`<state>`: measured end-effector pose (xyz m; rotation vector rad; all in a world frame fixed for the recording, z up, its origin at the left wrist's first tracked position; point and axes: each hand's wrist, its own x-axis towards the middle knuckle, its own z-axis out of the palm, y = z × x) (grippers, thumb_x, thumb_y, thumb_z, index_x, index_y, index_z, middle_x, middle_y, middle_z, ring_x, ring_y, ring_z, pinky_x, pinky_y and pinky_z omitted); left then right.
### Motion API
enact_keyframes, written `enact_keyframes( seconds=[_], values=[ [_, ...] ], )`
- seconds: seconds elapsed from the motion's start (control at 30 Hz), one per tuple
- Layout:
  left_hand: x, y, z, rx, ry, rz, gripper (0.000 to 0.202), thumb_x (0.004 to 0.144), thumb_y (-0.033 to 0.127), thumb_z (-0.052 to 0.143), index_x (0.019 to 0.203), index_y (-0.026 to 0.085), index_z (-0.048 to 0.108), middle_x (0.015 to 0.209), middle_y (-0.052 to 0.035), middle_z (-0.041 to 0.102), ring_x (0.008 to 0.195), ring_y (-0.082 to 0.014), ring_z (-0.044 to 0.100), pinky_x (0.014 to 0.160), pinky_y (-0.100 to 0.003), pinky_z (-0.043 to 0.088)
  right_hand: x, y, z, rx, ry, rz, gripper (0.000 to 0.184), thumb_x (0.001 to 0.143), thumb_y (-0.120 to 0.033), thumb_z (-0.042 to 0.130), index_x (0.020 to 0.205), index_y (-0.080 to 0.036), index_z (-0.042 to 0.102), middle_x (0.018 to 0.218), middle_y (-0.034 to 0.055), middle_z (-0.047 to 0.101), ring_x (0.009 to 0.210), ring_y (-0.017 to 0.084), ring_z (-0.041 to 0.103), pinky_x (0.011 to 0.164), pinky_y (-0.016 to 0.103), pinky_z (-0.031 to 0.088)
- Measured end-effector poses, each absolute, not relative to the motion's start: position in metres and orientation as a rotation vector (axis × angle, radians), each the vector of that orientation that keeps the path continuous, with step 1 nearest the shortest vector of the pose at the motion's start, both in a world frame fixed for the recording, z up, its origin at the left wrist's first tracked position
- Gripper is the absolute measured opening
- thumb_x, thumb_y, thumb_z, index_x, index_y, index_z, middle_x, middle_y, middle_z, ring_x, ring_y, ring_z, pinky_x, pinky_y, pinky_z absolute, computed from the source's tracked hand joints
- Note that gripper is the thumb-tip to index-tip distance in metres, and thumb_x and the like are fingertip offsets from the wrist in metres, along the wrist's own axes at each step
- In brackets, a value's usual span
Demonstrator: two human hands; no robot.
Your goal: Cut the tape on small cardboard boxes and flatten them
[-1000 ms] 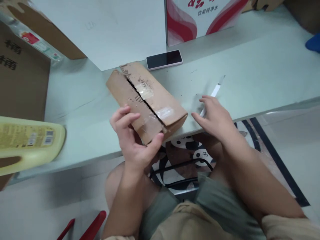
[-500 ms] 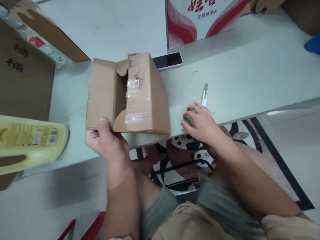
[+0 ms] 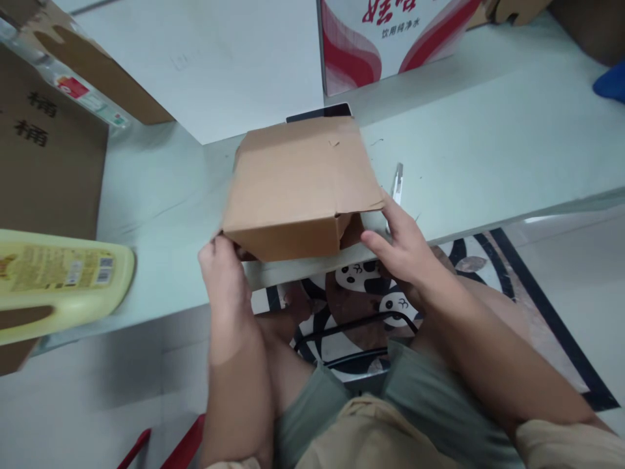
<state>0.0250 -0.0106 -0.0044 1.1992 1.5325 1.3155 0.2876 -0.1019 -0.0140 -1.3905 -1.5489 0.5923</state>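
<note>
A brown cardboard box (image 3: 297, 172) is tilted over the front part of the table, a broad plain face turned up. My left hand (image 3: 224, 267) is closed on its near left corner, with the fingertips partly hidden. At the near right corner, my right hand (image 3: 403, 241) holds the edge of a loose flap. Its thumb lies below the flap, and the other fingers are mostly out of sight behind it. Just beyond that hand lies a utility knife (image 3: 398, 184) on the table. The box partly covers a phone (image 3: 319, 113).
The pale green table (image 3: 488, 150) ends just before my lap. A yellow jug (image 3: 63, 283) and a large carton (image 3: 53, 156) stand left, with a plastic bottle (image 3: 88, 98). Behind are a white panel (image 3: 219, 65) and a red-and-white carton (image 3: 390, 45). Something blue (image 3: 610, 85) is far right.
The box has been turned over and moved right, so its open, taped side no longer shows. My right hand has come up from the table to the box, which now hides more of the phone.
</note>
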Motion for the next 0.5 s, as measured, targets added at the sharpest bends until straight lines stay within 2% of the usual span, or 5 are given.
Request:
enact_keyframes(
  seconds=[0.13,0.2,0.27,0.4,0.5],
  values=[
    [0.034,-0.014,0.0,1.19,1.281,1.3,0.04,0.091,0.056,0.056,0.119,0.031,0.07,0.12,-0.0052,0.074,0.117,-0.025,0.068,0.085,-0.035,0.061,0.285,-0.101,-0.027,-1.254,-1.527,0.625,0.089,0.092,-0.066,0.063,0.165,-0.032,0.025,0.163,0.0123,0.048,0.154,0.033,0.043,0.125,0.055,0.039],
    [0.037,-0.015,0.0,1.207,1.182,1.353,0.044,0.089,0.058,0.059,0.125,0.034,0.068,0.135,-0.003,0.07,0.133,-0.0249,0.061,0.099,-0.034,0.057,0.283,-0.102,-0.032,-1.212,-1.492,0.6,0.098,0.088,-0.067,0.066,0.165,-0.034,0.016,0.165,0.0125,0.045,0.152,0.033,0.046,0.122,0.055,0.042],
    [0.037,-0.016,-0.001,1.205,1.156,1.374,0.047,0.087,0.061,0.061,0.124,0.033,0.068,0.138,-0.0031,0.069,0.137,-0.0249,0.059,0.099,-0.032,0.057,0.281,-0.104,-0.032,-1.251,-1.456,0.602,0.102,0.085,-0.07,0.066,0.164,-0.034,0.012,0.162,0.0132,0.047,0.143,0.033,0.054,0.114,0.054,0.051],
    [0.034,-0.017,0.001,1.172,1.208,1.291,0.045,0.084,0.064,0.064,0.105,0.025,0.071,0.101,-0.0073,0.072,0.101,-0.0237,0.069,0.071,-0.029,0.056,0.277,-0.109,-0.017,-1.475,-1.331,0.644,0.097,0.083,-0.063,0.067,0.161,-0.027,0.022,0.129,0.0136,0.068,0.107,0.031,0.071,0.086,0.047,0.061],
    [0.033,-0.017,0.006,1.14,1.191,1.419,0.038,0.078,0.057,0.07,0.087,0.021,0.068,0.079,-0.0037,0.064,0.074,-0.0168,0.063,0.061,-0.025,0.049,0.277,-0.108,-0.004,-1.597,-1.186,0.608,0.066,0.083,-0.055,0.068,0.139,-0.024,0.052,0.108,0.0096,0.072,0.09,0.028,0.07,0.075,0.041,0.06]
  ],
)
